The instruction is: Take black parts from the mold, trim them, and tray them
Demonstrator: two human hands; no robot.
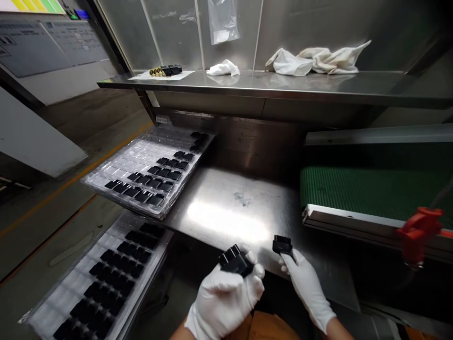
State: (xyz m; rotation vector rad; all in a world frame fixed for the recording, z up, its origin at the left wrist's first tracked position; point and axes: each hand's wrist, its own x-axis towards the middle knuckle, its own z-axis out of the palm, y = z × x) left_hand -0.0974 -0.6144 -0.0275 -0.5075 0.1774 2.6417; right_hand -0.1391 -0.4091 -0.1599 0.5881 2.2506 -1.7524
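Observation:
My left hand, in a white glove, is closed around a black plastic part near the bottom centre. To its right, my gloved right hand grips a second black part by its lower end, over the front edge of the steel table. The two parts are apart. A clear tray with several black parts in rows rests at the table's left. Lower left is another tray, also bearing rows of black parts.
A green conveyor belt lies at the right, with a red fixture before it. Across the back runs a steel shelf with white cloths and a black part with yellow ends. A plastic bag hangs above.

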